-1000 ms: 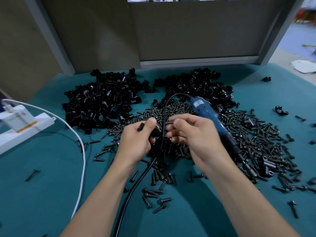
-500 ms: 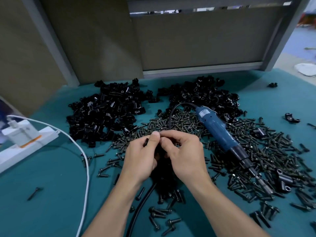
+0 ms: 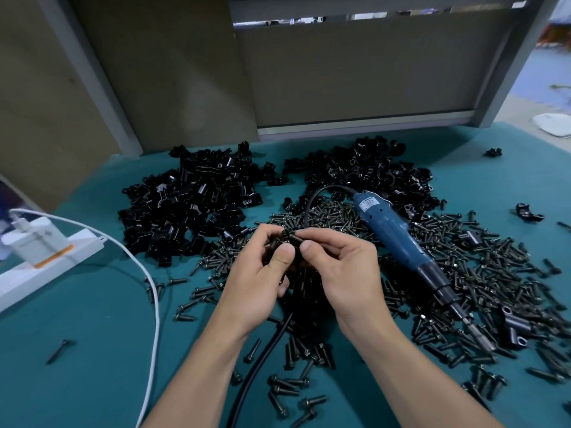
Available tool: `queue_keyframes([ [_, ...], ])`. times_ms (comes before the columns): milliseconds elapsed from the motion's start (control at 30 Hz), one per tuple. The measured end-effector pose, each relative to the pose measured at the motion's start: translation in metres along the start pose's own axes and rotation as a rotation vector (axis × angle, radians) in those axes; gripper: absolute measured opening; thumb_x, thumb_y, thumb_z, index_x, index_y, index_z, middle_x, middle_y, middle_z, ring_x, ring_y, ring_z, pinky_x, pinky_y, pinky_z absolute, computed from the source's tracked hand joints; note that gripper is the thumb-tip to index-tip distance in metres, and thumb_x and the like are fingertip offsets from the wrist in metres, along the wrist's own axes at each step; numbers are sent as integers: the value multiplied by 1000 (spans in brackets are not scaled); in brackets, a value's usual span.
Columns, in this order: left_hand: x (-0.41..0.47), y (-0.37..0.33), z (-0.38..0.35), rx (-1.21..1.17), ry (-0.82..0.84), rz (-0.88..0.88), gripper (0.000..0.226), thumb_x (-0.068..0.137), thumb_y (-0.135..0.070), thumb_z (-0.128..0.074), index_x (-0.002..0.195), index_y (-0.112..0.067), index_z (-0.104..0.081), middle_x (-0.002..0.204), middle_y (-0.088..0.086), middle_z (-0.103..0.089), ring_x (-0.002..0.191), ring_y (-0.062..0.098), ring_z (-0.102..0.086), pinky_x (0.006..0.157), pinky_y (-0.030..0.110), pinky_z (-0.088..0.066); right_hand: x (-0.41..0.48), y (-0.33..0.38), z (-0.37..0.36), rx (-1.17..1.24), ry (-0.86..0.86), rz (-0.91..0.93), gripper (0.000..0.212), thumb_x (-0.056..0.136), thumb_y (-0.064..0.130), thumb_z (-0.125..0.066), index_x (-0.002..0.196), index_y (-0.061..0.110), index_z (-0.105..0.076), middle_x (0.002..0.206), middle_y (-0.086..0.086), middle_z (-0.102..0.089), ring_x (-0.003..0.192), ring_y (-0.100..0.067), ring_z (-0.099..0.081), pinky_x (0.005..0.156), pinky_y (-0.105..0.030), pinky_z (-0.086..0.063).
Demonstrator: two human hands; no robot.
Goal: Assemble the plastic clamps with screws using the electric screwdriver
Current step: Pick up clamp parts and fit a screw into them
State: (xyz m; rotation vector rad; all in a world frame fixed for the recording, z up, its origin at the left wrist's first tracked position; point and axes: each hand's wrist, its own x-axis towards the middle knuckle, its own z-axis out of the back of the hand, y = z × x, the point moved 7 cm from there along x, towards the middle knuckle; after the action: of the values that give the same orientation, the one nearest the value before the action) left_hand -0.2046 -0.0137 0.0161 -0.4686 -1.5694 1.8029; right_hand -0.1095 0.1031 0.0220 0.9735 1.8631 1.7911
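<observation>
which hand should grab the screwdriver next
Right, probably. The electric screwdriver lies on the loose screws just beside the right hand, which pinches only a screw. The left hand grips the clamp and would have to cross over.

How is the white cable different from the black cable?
The white cable is thinner; the black cable is thicker. The white cable comes from the charger on the left; the black cable loops out of the blue screwdriver. Both lie on the green table.
</observation>
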Motion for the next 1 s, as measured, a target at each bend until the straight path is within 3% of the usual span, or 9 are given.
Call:
queue_keyframes([
  [233, -2, -1, -5, 173, 79, -59, 50, 94, -74, -45, 137, -51, -55, 82, -3, -54, 56, 1, -56, 57, 20, -41, 3, 3, 3, -21, 28, 56, 29, 92, 4, -73, 97, 31, -82, 97, 7, -81, 98, -14, -76, 91, -36, -60],
  [300, -2, -1, -3, 170, 87, -49, 50, 94, -73, -48, 139, -53, -53, 103, -8, -59, 78, 16, -65, 58, 38, -49, 4, 2, 4, -29, 32, 53, 28, 92, 4, -73, 97, 31, -82, 96, 7, -81, 97, -13, -76, 90, -36, -61],
  [367, -2, -2, -4, 178, 114, -29, 51, 94, -72, -48, 141, -55, -52, 114, -12, -58, 108, 5, -51, 80, 59, -53, 3, 2, 4, -32, 36, 58, 28, 92, 4, -74, 98, 31, -82, 95, 7, -81, 96, -13, -76, 90, -34, -61],
  [400, -2, -2, -5, 171, 135, -25, 50, 94, -71, -48, 142, -54, -52, 116, -13, -60, 110, 4, -47, 86, 59, -52, 3, 3, 4, -36, 42, 64, 29, 92, 4, -74, 98, 31, -82, 95, 7, -81, 96, -14, -76, 90, -34, -61],
  [467, -2, -3, -6, 141, 167, -42, 46, 98, -64, -50, 141, -49, -55, 94, -19, -72, 102, 11, -58, 70, 40, -54, 2, 4, 2, -38, 61, 75, 29, 92, 3, -73, 98, 30, -82, 95, 5, -81, 96, -16, -76, 89, -36, -61],
  [500, -2, -4, -7, 131, 174, -54, 42, 99, -60, -50, 139, -46, -58, 82, -26, -69, 82, 14, -63, 61, 22, -50, 2, 4, 2, -39, 68, 75, 28, 92, 3, -72, 97, 29, -82, 95, 5, -81, 95, -16, -77, 88, -35, -61],
  [567, -1, -4, -7, 106, 161, -51, 35, 100, -55, -51, 131, -42, -63, 73, -26, -62, 60, 2, -55, 58, 13, -42, 2, 3, 1, -27, 77, 61, 27, 93, 2, -72, 96, 27, -82, 93, 3, -81, 93, -17, -77, 84, -31, -62],
  [767, 0, 9, -3, 45, 24, 14, 22, 103, -48, -51, 103, -35, -69, 67, -9, -57, 56, 10, -52, 54, 21, -39, 3, -6, -2, -17, 102, -31, 24, 92, 3, -74, 94, 26, -83, 91, -1, -81, 88, -20, -78, 85, -41, -63],
  [1000, -1, 7, -13, -26, 215, 44, 46, 92, -69, -51, 129, -47, -64, 72, -17, -52, 66, 6, -49, 58, 18, -42, 5, 2, 6, -47, 115, 12, 25, 88, 3, -77, 94, 27, -84, 92, 1, -81, 91, -19, -78, 89, -47, -62],
])
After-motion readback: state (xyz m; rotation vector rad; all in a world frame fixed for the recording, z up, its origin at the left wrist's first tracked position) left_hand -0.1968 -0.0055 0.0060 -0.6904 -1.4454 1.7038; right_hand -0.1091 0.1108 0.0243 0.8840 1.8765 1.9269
